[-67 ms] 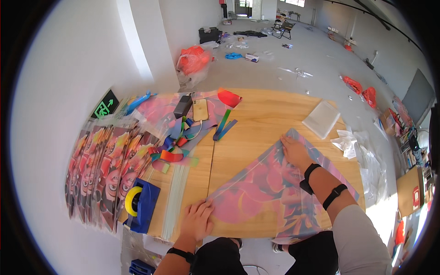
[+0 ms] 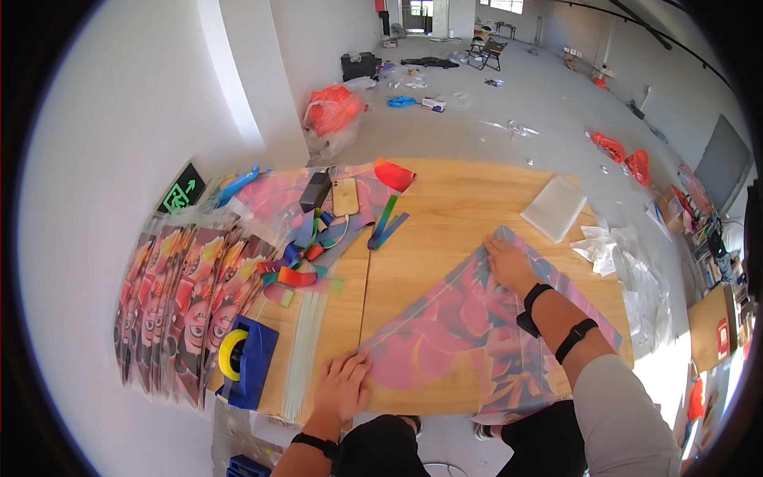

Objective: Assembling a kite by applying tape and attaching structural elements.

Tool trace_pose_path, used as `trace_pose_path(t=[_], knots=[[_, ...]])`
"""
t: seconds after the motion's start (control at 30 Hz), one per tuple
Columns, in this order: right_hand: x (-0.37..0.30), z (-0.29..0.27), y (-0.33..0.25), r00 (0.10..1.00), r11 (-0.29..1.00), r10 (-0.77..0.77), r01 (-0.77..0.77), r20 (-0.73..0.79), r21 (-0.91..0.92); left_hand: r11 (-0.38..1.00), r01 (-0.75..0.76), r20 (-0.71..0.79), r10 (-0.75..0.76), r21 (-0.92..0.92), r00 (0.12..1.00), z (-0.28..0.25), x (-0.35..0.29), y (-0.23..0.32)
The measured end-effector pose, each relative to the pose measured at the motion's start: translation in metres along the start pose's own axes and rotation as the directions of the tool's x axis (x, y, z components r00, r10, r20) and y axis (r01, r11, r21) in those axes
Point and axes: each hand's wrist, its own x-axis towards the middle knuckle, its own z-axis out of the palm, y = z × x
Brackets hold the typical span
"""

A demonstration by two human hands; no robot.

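Observation:
A pink and blue kite sail [image 2: 429,338], thin and triangular, lies face down or folded on the wooden table; which of these I cannot tell. Its tip points away from me, and its lower edge hangs over the near table edge. My left hand [image 2: 342,388] lies flat at the sail's left corner, fingers stretched out and touching it. Near the far tip, my right hand [image 2: 510,266] rests with fingers extended on the sail. Neither hand grips anything visible. My right forearm crosses over the sail and covers part of it.
Left of the sail lie thin white rods [image 2: 305,350], a blue tape dispenser [image 2: 258,366], coloured ribbons [image 2: 298,278] and packed printed kites [image 2: 191,318]. Farther back are a phone [image 2: 345,197] and a black box [image 2: 315,191]. A clear plastic box [image 2: 555,208] sits at the far right.
The view has tilted slightly, so the table's far part sits a little lower in the picture. Both hands keep their places on the sail.

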Motion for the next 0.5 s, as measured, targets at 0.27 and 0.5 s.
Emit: trace_pose_path(t=[0.27, 0.5], knots=[[-0.010, -0.050, -0.027, 0.993, 0.996, 0.085, -0.084, 0.086, -0.009, 0.998, -0.023, -0.052, 0.020, -0.062, 0.998, -0.007, 0.002, 0.005], [-0.136, -0.182, -0.103, 0.888, 0.866, -0.336, 0.161, 0.313, 0.474, 0.983, -0.018, -0.115, -0.003, -0.185, 0.993, -0.013, -0.005, 0.001]])
